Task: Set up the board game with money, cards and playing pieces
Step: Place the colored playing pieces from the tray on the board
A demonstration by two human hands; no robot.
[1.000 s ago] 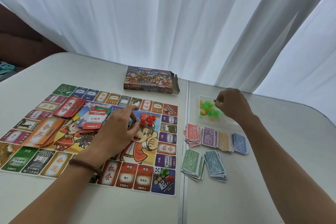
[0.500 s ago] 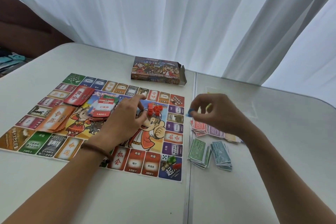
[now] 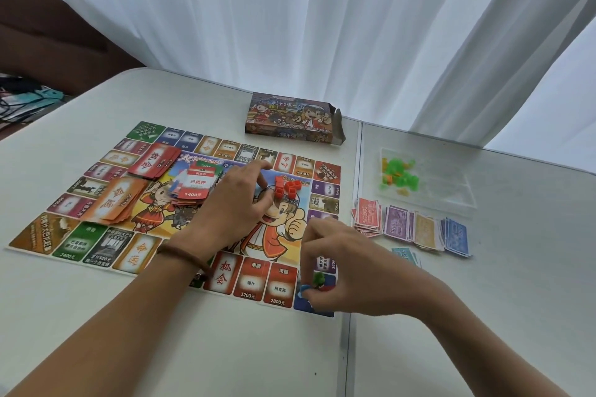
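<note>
Right hand [image 3: 348,271] is down at the near right corner of the board [image 3: 64,235], pinching a blue piece [image 3: 303,289] right beside a green piece [image 3: 319,277]. Left hand [image 3: 232,203] just rests mid-board, fingers loose and holding nothing, next to the red houses [image 3: 287,188]. Cards [image 3: 116,203] sit on the board's left half, money [image 3: 409,229] is piled on the surface [image 3: 225,348] to its right, and the bag [image 3: 445,184] lies just beyond the money.
</note>
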